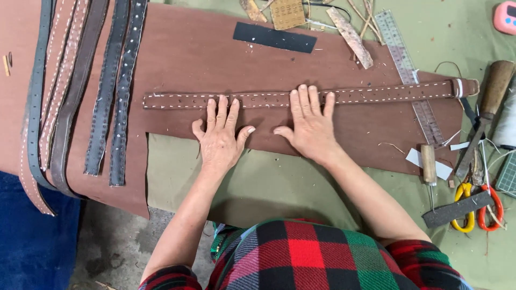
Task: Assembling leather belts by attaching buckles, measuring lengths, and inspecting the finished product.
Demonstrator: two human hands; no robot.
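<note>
Head view: left hand (219, 134), right hand (310, 122) flat, grip open, fingertips pressing stitched brown strap (376, 94).

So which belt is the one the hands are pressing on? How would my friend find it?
Look for the big brown leather sheet spread over the green table. Lying flat across its middle, running sideways, is a long brown strap, with the left hand and right hand flat on it. Unlike the pile of darker straps running up and down at the left, it lies alone, with white stitching along both edges.
</note>
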